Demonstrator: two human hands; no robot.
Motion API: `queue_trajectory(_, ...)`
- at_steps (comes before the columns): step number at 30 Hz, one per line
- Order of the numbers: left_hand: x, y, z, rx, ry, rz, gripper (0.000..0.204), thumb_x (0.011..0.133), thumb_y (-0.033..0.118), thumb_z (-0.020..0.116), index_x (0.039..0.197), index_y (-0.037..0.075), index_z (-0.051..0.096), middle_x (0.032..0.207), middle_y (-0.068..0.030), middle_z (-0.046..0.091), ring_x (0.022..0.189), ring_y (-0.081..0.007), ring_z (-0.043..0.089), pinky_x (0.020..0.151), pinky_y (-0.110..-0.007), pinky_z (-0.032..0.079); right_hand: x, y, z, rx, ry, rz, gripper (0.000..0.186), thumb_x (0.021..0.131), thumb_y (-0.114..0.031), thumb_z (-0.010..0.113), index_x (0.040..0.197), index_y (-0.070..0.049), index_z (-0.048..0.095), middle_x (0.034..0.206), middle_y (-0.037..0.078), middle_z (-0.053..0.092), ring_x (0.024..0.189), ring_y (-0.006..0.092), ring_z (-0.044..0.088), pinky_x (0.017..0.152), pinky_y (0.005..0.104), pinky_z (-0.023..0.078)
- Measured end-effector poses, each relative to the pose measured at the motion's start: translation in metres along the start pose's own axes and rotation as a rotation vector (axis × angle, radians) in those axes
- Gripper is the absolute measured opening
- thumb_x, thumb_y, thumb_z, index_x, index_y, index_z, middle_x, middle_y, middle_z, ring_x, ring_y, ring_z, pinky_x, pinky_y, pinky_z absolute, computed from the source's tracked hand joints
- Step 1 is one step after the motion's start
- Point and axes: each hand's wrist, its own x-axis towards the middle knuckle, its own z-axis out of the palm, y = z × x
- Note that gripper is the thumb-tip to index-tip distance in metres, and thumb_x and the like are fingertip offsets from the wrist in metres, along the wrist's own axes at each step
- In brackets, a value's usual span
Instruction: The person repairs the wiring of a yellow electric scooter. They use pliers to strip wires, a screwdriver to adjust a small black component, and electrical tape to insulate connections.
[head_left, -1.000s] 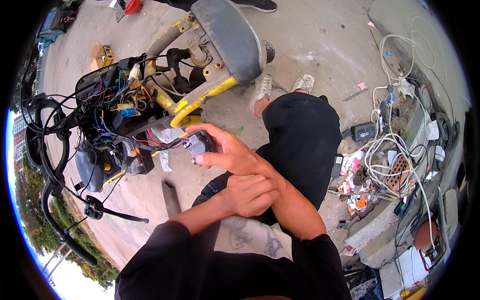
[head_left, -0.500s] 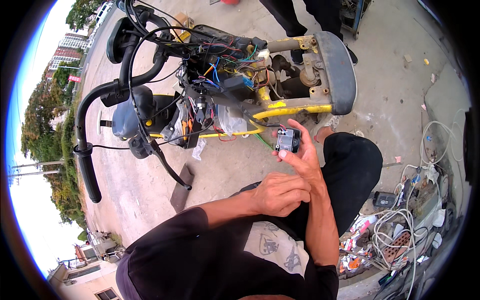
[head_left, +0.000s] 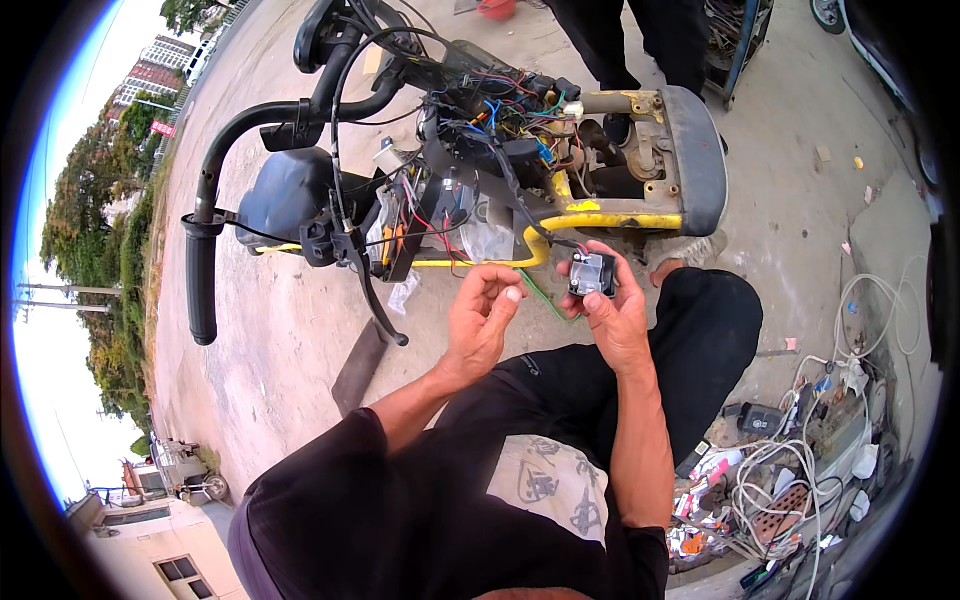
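Head cam: right hand (head_left: 618,322) has the small clear-faced box (head_left: 590,274) gripped near the yellow frame tube (head_left: 615,220), left hand (head_left: 478,322) has curled fingers, can't tell if they're pinching anything. I'd hold the box steady, no tugging its dark cable (head_left: 516,195)

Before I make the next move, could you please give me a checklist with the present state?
1. Small black box with transparent cover held: ok, in the right hand.
2. Transparent cover facing the camera: ok.
3. Flexible black cable connected to the box: cannot tell, joint too small.
4. Left hand empty: cannot tell, its curled fingers may hide something.
5. Thin multicoloured wires by the yellow metal frame covered: not ok, exposed.
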Motion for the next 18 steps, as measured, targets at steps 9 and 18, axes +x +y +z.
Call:
queue_trajectory(9,0.024,0.007,-0.021,0.059,0.108,-0.048,0.023,0.109,0.018,0.067,0.124,0.002,0.061,0.11,-0.0053,0.067,0.084,-0.0095,0.057,0.068,-0.023,0.046,-0.007,0.005,0.0,-0.007,-0.037,-0.017,0.083,0.09,-0.028,0.09,0.155,-0.003,0.047,0.132,0.021,0.071,0.092,0.0221,0.074,0.081,0.0329,0.059)
queue_trajectory(18,0.103,0.062,0.037,1.228,0.13,0.755,0.043,0.082,0.006,0.085,0.121,0.008,0.069,0.122,-0.0102,0.067,0.119,-0.0325,0.056,0.102,-0.042,0.044,-0.003,0.015,-0.001,-0.164,-0.057,-0.019,0.078,0.085,-0.015,0.093,0.151,-0.003,0.052,0.134,0.012,0.068,0.118,0.0189,0.067,0.099,0.0353,0.059)
